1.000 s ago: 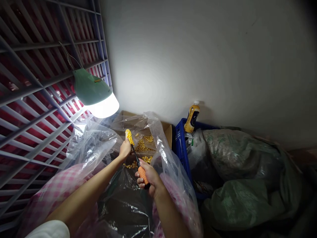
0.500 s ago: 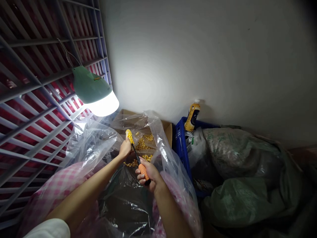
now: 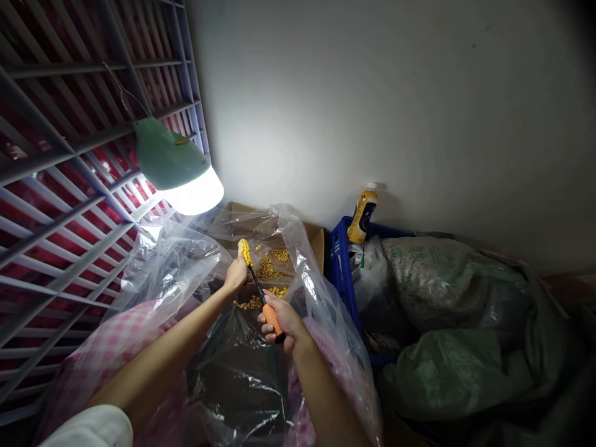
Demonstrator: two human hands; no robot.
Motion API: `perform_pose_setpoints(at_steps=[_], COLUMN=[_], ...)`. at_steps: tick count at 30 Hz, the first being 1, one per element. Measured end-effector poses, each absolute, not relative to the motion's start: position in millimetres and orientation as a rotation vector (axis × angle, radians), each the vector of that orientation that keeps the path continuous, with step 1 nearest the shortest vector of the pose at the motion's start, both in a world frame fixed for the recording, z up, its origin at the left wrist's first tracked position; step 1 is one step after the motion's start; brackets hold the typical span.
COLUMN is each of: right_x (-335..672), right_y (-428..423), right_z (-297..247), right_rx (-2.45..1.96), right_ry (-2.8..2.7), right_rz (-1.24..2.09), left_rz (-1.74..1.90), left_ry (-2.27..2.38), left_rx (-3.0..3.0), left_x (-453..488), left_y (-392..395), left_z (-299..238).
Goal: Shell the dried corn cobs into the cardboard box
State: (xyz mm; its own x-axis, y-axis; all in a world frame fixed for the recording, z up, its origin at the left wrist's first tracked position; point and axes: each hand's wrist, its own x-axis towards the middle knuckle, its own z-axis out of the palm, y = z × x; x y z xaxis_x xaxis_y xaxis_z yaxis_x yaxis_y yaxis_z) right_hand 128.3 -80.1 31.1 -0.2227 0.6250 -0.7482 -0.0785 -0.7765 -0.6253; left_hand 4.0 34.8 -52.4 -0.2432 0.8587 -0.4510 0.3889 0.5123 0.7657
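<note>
Edging farther, right hand is clenching a screwdriver, tip against the cob that left hand is grasping over the box. Kernels are lying inside; many are remaining on the cob.

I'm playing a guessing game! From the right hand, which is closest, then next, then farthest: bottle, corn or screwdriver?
1. Screwdriver: held in the right hand.
2. Corn: just ahead, in the left hand.
3. Bottle: far right, by the wall.

A yellow corn cob stands nearly upright, gripped at its base. An orange-handled screwdriver angles its dark shaft against it.
</note>
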Motion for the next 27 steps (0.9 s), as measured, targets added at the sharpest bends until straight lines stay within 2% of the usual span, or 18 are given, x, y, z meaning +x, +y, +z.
perform_pose_setpoints(at_steps=[3,7,9,11,13,16,18,21,23,27], right_x=[128,115,109,107,112,124,131,131,124,111], right_y=[-82,-95,-98,-95,-89,-77,-73,-73,-76,-85], right_z=[31,28,27,28,30,34,37,40,41,33], right_rx=[-1.696,-2.040,-2.083,-2.055,-1.903,-1.471,-1.203,-0.955,-0.958,-1.423], right_ry=[-0.818,-1.615,-1.779,-1.625,-1.183,-0.379,-0.003,0.253,0.200,-0.492], right_rz=[1.918,1.174,0.966,1.137,1.568,2.140,2.331,2.398,2.349,1.980], left_rz=[0.652,0.642,0.637,0.634,0.630,0.635,0.655,0.721,0.773,0.838], left_ry=[1.812,1.806,1.818,1.829,1.836,1.835,1.822,1.777,1.749,1.689], left_rx=[1.014,1.000,1.008,1.023,1.035,1.023,1.005,0.925,0.848,0.753], left_x=[6,6,5,4,3,3,4,6,6,8], left_y=[34,32,33,33,34,34,34,33,34,38], left_z=[-50,-52,-54,-55,-56,-55,-54,-51,-50,-45])
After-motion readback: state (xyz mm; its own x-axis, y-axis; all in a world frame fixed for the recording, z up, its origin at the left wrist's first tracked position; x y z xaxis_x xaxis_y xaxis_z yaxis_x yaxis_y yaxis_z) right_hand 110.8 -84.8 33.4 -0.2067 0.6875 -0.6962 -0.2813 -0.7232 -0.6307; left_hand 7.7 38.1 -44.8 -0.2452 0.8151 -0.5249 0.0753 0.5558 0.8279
